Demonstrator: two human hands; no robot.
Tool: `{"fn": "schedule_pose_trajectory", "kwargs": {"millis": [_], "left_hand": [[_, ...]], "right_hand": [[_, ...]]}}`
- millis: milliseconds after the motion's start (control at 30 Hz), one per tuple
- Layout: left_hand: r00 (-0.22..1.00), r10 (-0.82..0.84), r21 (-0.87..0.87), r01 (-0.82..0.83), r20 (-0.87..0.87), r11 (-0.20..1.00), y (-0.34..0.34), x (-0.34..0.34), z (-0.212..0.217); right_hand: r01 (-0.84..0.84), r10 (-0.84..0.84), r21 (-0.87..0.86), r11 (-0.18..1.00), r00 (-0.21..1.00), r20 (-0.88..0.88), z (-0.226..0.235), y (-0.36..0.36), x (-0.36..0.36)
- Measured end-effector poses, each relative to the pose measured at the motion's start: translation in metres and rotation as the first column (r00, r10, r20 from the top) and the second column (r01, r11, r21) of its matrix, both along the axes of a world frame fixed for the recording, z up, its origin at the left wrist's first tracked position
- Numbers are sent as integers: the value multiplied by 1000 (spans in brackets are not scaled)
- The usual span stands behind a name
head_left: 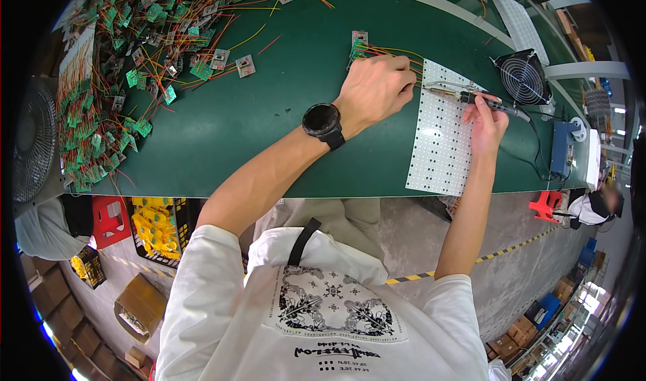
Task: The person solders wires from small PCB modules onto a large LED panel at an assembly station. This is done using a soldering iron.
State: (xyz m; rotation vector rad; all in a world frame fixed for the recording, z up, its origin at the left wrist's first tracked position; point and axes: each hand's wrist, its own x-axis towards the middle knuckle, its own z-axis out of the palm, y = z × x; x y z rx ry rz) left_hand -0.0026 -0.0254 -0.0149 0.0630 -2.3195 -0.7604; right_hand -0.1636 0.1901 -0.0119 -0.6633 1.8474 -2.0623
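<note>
Left hand (374, 88) closed on a bundle of wires (404, 52), fingers curled tight and pressing the wire ends down at the left edge of the white panel (441, 135). Right hand (486, 122) wrapped in a pen grip round the soldering iron (481, 100), fingers closed on the handle. Iron's long axis nearly left to right, tip pointing left toward the left-hand fingertips and lying just beside them, over the panel's far end. Wires running left and far from that spot to a small green board (359, 43) on the desk (269, 125). Right hand nearer the joint through the tip; left hand directly on the wires. Nothing between tip and wire ends. Small fan (523, 78) to the right, beyond the iron's cord end; blue box (560, 147) right of the panel. Heap of wired boards (114, 64) far left, well apart. Black watch (323, 122) on the left wrist.
</note>
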Motion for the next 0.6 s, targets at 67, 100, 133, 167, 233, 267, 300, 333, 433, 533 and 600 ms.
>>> {"fn": "schedule_pose_trajectory", "kwargs": {"millis": [67,100,133,167,233,267,300,333,433,533,600], "left_hand": [[1000,-1,0,1,2,1000,1,0,-1],[1000,-1,2,1,3,1000,1,0,-1],[1000,-2,5,2,4,1000,0,0,-2],[1000,-2,7,2,4,1000,0,0,-3],[1000,-1,3,1,-1,1000,-1,-1,-2],[1000,-3,-2,3,1,1000,-1,-1,-1],[1000,-7,-8,7,7,1000,-2,-2,-2],[1000,-11,-15,11,14,1000,-3,-2,-2],[1000,12,-15,-12,5,1000,-4,-2,-3],[996,22,-32,-19,88,999,-5,4,2],[998,58,-57,-59,-15,997,1,7,13]], "right_hand": [[-4,4,9,1000,1000,-6,-1,2,-1],[-4,4,10,1000,1000,-6,-1,1,-1],[-1,1,9,1000,1000,1,-1,1,-1],[3,-3,10,1000,1000,7,-1,1,-1],[26,-23,-58,998,998,52,1,2,-1],[50,-39,-119,992,995,96,2,2,-1],[51,-39,-117,992,995,95,2,1,-1],[61,-51,-112,992,994,96,3,0,-2],[88,-77,-113,990,992,98,2,-4,-2],[116,-102,-129,985,988,112,1,-9,-1],[131,-117,-124,984,986,115,2,-7,-3]]}}
